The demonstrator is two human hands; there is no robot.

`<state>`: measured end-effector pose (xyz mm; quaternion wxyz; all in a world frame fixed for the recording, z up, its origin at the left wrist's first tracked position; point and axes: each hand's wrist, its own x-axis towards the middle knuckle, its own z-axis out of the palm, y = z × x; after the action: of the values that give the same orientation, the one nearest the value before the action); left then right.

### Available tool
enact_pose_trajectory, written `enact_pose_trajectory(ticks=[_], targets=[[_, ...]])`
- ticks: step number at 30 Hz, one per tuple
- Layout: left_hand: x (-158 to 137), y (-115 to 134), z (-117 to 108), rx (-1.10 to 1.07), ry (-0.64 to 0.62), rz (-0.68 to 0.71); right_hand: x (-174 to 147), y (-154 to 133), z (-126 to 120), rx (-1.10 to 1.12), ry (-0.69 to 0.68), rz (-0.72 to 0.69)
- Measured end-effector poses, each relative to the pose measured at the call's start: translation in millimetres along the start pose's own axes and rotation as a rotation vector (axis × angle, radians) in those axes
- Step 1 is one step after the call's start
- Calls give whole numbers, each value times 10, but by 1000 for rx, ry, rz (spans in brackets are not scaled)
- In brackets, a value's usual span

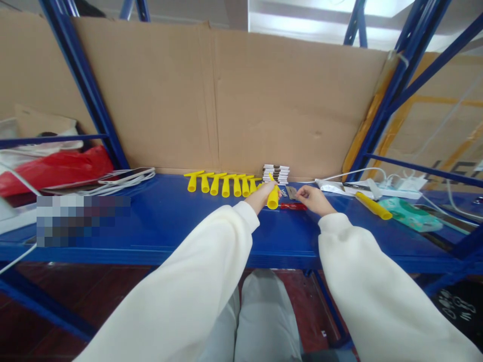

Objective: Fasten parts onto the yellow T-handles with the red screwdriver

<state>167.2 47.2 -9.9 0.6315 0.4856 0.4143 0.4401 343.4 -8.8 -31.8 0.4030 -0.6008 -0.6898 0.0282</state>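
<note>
Yellow, smooth and plastic-looking: gripping a yellow tool [273, 200] in the left hand [264, 193], closing the fingers around its farther part and pointing its round, hollow end back towards the wearer, over the glossy blue shelf [162, 221]. Bending the right hand [312, 197] just to the side, drawing thumb and forefinger close together beside a grey flat piece [292, 193]; perhaps pinching its edge, but showing too small here to tell whether gripping or merely touching. Having a dark card [285, 192] with white marks between the two hands, and a red handle [293, 206], slim and shiny, lying just in front of them. Facing, behind the hands, a stack of thin white packs [276, 174] with dark middles, set evenly one on another. Working beside a row of T-shaped yellow tools [225, 187], each lying with a flat crosspiece at the far end and an open, rounded mouth at the near one. Leaving well apart, on the right, a tapered yellow tube [373, 206] lying next to a crinkled green packet [411, 215]. Wearing thick, soft-looking white sleeves [196, 266], and facing a matt, creased cardboard panel [264, 100] standing along the shelf's back edge.
</note>
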Motion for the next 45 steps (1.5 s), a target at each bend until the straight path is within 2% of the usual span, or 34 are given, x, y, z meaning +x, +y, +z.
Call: enact_pose_trajectory(ticks=[1,3,6,10,14,16,19,23,27,32,36,39,41,45], targets=[[-38,34,3,7,0,-81,8,7,7,-11,3,5],[-124,110,-6,-4,13,-156,29,33,24,-29,13,17],[-262,232,-83,-55,29,-138,74,77,57,-38,29,44],[-414,400,-336,-83,63,-61,176,89,121,-59,10,94],[-522,530,-731,86,129,57,341,32,208,-113,-96,139],[-557,547,-956,221,142,170,436,-16,249,-155,-152,157],[-578,487,-1269,374,185,451,554,-102,295,-253,-181,197],[-584,310,-1523,420,206,577,617,-204,326,-393,-200,255],[-626,161,-1586,463,201,556,612,-251,356,-498,-224,283],[-633,93,-1604,514,192,535,587,-282,387,-524,-232,299],[-585,80,-1634,533,203,567,531,-290,298,-543,-80,281],[-566,72,-1648,537,205,561,455,-235,178,-476,4,248],[-561,70,-1653,525,211,561,385,-163,115,-412,-9,184],[-554,77,-1664,501,248,557,242,-17,80,-361,-122,100]])
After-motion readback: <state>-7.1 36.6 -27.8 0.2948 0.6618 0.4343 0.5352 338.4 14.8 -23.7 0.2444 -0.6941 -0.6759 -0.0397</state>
